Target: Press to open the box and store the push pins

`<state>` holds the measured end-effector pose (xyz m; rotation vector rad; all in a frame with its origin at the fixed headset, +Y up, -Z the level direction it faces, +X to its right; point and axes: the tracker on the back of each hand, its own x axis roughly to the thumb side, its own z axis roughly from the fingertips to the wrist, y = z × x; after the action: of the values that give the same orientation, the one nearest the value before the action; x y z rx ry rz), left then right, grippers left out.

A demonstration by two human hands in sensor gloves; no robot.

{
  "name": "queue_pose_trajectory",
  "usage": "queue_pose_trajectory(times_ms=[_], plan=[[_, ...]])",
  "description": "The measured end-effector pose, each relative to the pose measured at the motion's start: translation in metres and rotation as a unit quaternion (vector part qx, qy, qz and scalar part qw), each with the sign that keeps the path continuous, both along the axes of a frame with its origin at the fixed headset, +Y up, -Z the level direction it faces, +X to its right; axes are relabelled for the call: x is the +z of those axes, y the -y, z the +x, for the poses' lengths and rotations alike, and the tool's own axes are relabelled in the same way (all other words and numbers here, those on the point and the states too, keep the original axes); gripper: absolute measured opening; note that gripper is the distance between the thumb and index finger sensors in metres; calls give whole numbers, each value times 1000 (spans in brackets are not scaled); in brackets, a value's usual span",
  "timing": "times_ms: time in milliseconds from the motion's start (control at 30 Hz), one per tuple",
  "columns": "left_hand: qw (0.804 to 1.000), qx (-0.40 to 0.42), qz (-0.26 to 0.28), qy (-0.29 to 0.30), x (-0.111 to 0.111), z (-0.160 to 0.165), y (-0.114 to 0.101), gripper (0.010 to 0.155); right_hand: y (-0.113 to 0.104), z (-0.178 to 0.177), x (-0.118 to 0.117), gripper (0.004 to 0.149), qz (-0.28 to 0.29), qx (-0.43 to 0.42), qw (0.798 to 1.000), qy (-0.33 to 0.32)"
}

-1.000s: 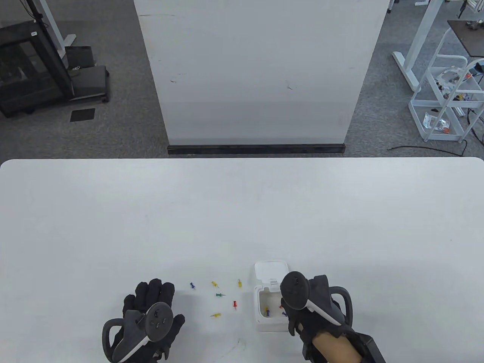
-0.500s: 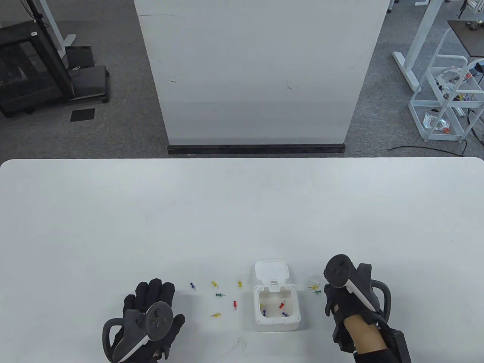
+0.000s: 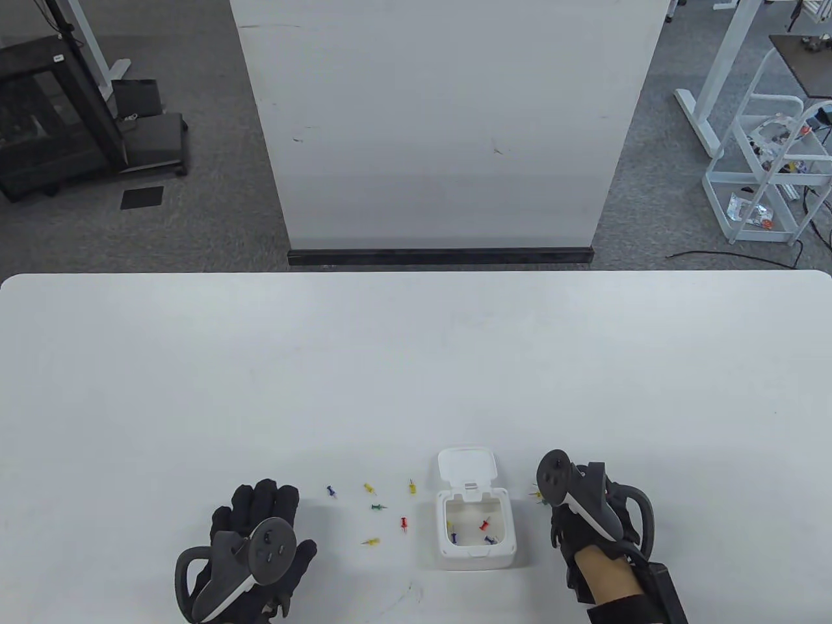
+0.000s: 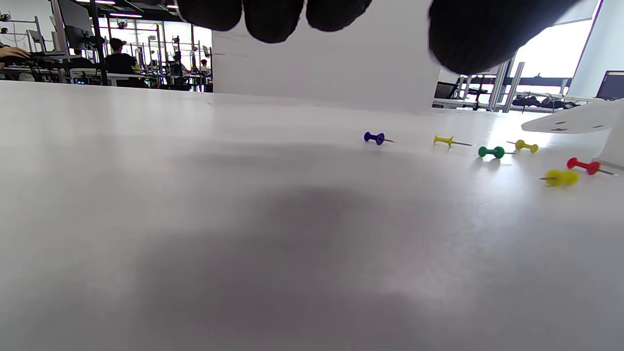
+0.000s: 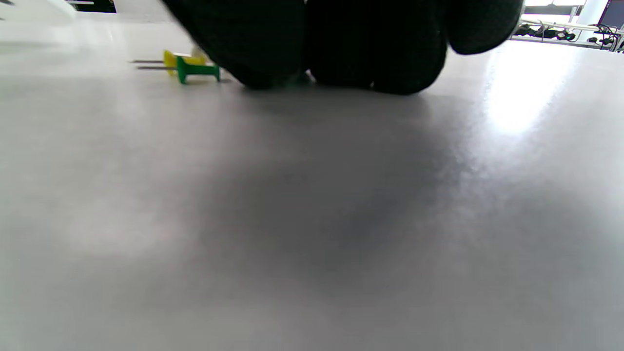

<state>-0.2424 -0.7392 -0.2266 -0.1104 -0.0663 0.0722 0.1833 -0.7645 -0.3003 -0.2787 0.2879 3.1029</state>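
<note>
Box (image 3: 476,526) sits near the table's (image 3: 416,364) front edge w/ its lid (image 3: 467,465) flipped back toward the far edge, so the opening's done and the tray is free for drop-ins. A few pins (image 3: 485,524) are already in it. Six loose pins (image 3: 376,506) lie on the surface btwn my left hand (image 3: 253,552) and the box, all in easy reach.

Left hand lies palm down near the front edge, fingers spread flat, holding nothing.

Right hand (image 3: 588,520) is just right of the box, fingertips (image 5: 380,53) down at the surface beside the green pin (image 5: 195,69) and a yellow one (image 5: 170,59). Looks like I'm going for a pick there, but can't tell if anything's pinched yet; the fingers hide it.
</note>
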Motion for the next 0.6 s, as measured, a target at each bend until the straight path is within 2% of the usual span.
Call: queue_pose_trajectory(times_ms=[167,367,500,600], plan=[[1000,0,0,0,0,0,0,80,-1,-3,-1,43,-14,13,1000,0],[1000,0,-1,0,0,0,0,81,2,-8,1,43,5,51,999,-9],[1000,1,0,0,0,-1,0,80,1,-3,0,43,2,34,999,-2],[1000,2,0,0,-1,-1,0,80,-5,5,0,44,-10,-22,999,24]])
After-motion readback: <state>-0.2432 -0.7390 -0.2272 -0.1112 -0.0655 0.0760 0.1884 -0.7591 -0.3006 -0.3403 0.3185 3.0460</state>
